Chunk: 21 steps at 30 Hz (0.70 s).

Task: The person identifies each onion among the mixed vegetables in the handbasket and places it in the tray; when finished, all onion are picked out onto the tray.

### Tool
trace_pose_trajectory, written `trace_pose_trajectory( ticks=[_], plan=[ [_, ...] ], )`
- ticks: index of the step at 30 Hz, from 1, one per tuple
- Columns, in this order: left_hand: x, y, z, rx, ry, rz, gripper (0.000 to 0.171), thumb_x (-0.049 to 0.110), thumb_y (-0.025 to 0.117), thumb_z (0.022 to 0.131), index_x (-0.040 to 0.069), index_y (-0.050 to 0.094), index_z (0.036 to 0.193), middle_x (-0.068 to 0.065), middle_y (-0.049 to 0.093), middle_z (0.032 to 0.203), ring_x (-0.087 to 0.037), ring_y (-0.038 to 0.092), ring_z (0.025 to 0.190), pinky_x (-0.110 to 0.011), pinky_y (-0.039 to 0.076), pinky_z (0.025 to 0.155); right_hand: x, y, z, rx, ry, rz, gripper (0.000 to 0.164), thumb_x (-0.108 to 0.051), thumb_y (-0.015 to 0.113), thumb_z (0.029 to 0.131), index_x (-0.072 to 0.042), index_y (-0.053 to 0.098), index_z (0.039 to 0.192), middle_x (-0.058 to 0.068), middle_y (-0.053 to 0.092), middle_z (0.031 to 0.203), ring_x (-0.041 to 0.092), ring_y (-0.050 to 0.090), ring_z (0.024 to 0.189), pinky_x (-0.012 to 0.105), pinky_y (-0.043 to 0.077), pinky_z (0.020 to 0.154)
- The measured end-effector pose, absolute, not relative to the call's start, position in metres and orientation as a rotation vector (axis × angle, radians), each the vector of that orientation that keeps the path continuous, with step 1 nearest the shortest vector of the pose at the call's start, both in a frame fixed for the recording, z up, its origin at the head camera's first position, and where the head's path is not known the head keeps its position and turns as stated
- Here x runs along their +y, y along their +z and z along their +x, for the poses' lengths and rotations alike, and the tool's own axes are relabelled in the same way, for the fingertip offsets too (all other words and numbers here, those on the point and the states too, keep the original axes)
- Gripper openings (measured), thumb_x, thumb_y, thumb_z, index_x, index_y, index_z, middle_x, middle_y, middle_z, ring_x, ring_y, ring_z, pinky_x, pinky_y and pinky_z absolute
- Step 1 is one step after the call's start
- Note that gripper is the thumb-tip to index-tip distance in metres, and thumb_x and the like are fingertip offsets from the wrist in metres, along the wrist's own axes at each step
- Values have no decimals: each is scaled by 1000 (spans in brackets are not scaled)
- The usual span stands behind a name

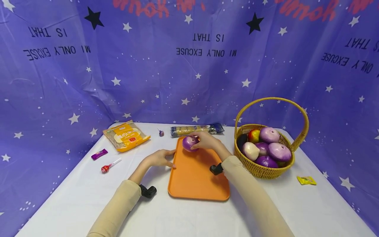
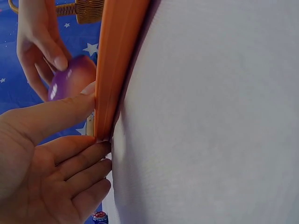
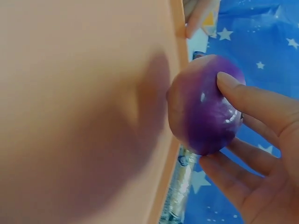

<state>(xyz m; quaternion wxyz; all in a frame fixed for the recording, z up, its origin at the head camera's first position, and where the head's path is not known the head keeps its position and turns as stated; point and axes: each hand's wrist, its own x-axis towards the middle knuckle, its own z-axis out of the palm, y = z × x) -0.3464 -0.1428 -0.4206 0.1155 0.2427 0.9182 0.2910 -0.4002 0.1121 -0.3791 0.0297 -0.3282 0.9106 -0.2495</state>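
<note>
Holding a purple onion over the far left corner of an orange tray, a person's right hand grasps it in the head view. The left hand touches the tray's left edge with thumb and fingers spread, not clenched. The tray lies on a white table. To its right stands a wicker basket of onions and other produce, its handle upright. A long packet lies behind the tray. On the left are a yellow bag, a purple sweet and a red lollipop; a yellow sweet lies near the basket, on its right. A purple backdrop with stars and lettering hangs behind.

In the left wrist view, the left thumb rests at the tray's rim while the other fingers reach out loosely below it, fairly straight. The right hand and onion appear beyond.

In the right wrist view, the thumb presses one side of the onion and fingers support the other. A shadow falls on the tray; whether onion and tray touch, I cannot tell.
</note>
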Motion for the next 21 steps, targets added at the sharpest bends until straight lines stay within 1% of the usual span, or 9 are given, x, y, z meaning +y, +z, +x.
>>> trace_pose_trajectory(
  ticks=[3, 8, 12, 18, 21],
  plan=[
    [-143, -421, -346, 2690, 859, 701, 82, 32, 80, 78, 3, 42, 145, -18, 45, 144, -37, 38, 133, -49, 28, 111, 104, -383, -404, 2843, -761, -979, 56, -20, 80, 81, -10, 59, 132, 11, 61, 127, 29, 56, 116, 42, 47, 98],
    [-143, -422, -345, 2691, 857, 722, 82, 32, 81, 78, 1, 43, 144, -20, 47, 142, -39, 40, 132, -50, 30, 110, 93, -390, -409, 2887, -784, -915, 62, -20, 80, 80, -9, 56, 136, 13, 60, 129, 30, 55, 118, 43, 46, 99],
    [-143, -421, -345, 2687, 860, 699, 82, 33, 81, 77, 3, 43, 144, -19, 46, 143, -37, 40, 133, -49, 29, 111, 88, -394, -413, 2905, -815, -896, 64, -19, 81, 79, -9, 55, 136, 14, 60, 129, 30, 56, 117, 43, 46, 100],
    [-142, -419, -346, 2698, 851, 704, 82, 32, 80, 78, 2, 42, 144, -20, 46, 143, -38, 40, 132, -50, 30, 110, 90, -397, -415, 2921, -836, -905, 68, -16, 84, 76, -4, 54, 136, 15, 58, 130, 32, 53, 119, 45, 44, 102],
    [-142, -421, -345, 2694, 849, 696, 82, 32, 80, 78, 3, 42, 145, -20, 45, 143, -38, 39, 133, -50, 30, 111, 91, -398, -414, 2921, -799, -927, 71, -16, 85, 74, -4, 53, 137, 15, 57, 130, 31, 52, 119, 45, 43, 102]
  ],
)
